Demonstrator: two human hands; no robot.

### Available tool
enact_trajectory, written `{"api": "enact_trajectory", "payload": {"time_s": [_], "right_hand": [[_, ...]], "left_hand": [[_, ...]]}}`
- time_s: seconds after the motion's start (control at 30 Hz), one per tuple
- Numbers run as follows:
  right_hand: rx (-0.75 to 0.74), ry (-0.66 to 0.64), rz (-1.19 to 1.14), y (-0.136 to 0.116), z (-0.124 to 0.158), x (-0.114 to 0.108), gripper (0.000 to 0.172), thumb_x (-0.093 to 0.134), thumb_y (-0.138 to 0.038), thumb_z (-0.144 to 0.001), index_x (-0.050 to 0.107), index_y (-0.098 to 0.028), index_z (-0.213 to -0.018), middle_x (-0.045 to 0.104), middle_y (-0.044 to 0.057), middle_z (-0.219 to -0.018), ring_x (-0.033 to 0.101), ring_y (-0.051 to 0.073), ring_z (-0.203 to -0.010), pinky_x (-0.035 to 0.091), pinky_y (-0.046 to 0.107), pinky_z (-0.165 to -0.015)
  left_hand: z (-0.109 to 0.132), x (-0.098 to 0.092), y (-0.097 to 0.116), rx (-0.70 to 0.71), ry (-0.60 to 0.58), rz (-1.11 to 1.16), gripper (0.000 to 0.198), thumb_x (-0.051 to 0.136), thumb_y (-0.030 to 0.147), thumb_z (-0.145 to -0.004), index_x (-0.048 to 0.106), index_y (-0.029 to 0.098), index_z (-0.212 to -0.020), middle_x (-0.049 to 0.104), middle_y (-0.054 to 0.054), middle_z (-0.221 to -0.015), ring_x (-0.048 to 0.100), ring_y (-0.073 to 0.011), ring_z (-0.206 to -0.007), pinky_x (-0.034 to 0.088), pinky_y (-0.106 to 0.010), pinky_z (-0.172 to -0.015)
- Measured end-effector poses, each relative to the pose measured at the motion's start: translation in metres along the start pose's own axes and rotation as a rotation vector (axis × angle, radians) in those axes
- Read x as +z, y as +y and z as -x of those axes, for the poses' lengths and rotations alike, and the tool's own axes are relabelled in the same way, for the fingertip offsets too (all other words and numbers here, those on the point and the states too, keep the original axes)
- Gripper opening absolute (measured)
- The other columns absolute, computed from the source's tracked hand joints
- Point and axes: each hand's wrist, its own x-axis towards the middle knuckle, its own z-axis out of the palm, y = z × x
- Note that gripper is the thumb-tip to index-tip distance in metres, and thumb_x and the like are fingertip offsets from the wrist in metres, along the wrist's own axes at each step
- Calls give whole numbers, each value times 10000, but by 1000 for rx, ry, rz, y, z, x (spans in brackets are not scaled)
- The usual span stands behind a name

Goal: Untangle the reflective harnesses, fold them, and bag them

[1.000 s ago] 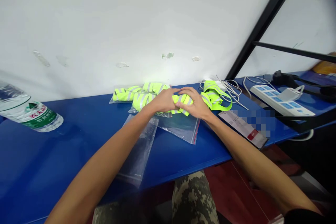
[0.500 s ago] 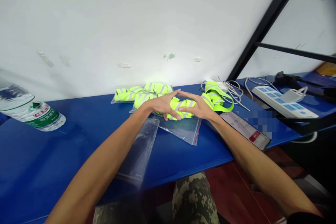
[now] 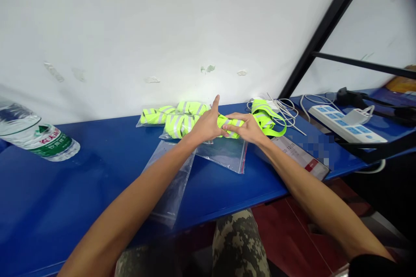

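A rolled fluorescent-yellow reflective strap point(image 3: 236, 123) with grey bands is between my two hands above the blue table. My right hand point(image 3: 249, 130) grips its right end, thumb in front and fingers behind. At its left end, my left hand point(image 3: 208, 124) presses against the roll, thumb over the front and an extended finger pointing up; its other fingers are partly hidden. Below the roll lies a clear zip bag point(image 3: 224, 156) with a red seal line. Another clear bag point(image 3: 172, 192) lies under my left forearm. Bagged yellow straps point(image 3: 178, 126) sit just left of my hands.
A loose yellow strap point(image 3: 267, 117) is heaped right of my hands, beside white cables point(image 3: 287, 110). A phone point(image 3: 303, 156) lies near the table's front edge. A large water bottle point(image 3: 42, 136) leans at the left. A white power strip point(image 3: 347, 125) stands beyond the black frame point(image 3: 312, 47).
My left hand has turned so that a finger points up from the roll instead of arching over it. My right hand has closed more tightly around the strap. The view has shifted slightly.
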Motion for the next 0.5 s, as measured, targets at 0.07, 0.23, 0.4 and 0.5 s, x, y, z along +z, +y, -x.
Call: {"api": "enact_trajectory", "payload": {"time_s": [0.07, 0.23, 0.4, 0.5], "right_hand": [[64, 98, -26, 4, -2, -4, 370, 827, -380, -649, 793, -183, -960, 752, 45, -927, 680, 206, -826, 529, 333, -786], [299, 304, -75, 16, -6, -14, 529, 864, -374, -545, 780, -135, -1010, 725, 25, -761, 618, 158, -619, 481, 273, -574], [361, 357, -134, 22, -7, -16, 576, 893, -345, -475, 773, -134, -999, 726, 20, -742, 649, 176, -629, 502, 280, -577], [372, 392, -226, 18, -7, -15, 577, 909, -335, -444, 772, -143, -971, 745, 34, -788, 693, 211, -709, 542, 306, -636]], "left_hand": [[6, -4, 20, -64, 114, -158, 1183, 833, 320, -660, 85, 123, -1554, 580, -214, -1279, 563, -360, -1145, 483, -433, -903], [31, 4, 73, -69, 10, -298, 396, 482, 394, -945, 579, 88, -1176, 678, -198, -1063, 643, -347, -1023, 518, -449, -832], [45, 22, 81, 15, -485, -336, 394, 481, 445, -902, 690, 130, -1014, 711, -206, -1047, 689, -375, -974, 543, -463, -787], [43, 23, 70, -16, -469, -338, 355, 403, 287, -908, 688, 147, -1066, 710, -206, -1088, 690, -369, -1001, 541, -469, -795]]}}
